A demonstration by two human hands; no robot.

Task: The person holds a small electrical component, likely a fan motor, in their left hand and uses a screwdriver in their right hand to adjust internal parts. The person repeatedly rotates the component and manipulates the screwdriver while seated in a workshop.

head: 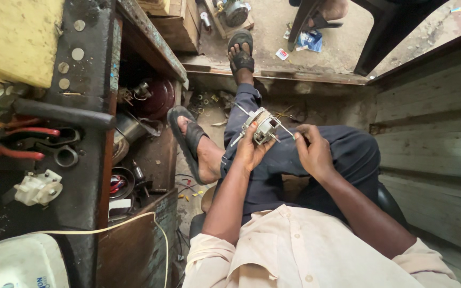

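- Cream shirt filled the bottom edge, closest to the lens, above dark trousers on a crossed leg.
- Workbench ran down the left side, carrying red-handled pliers and a white plastic part.
- Black sandal sat on the raised foot, just beside the bench.
- Left hand curled around a small motor, gripping it from below over the knee.
- Right hand had fingertips pinched together on a thin wire coming off the motor.
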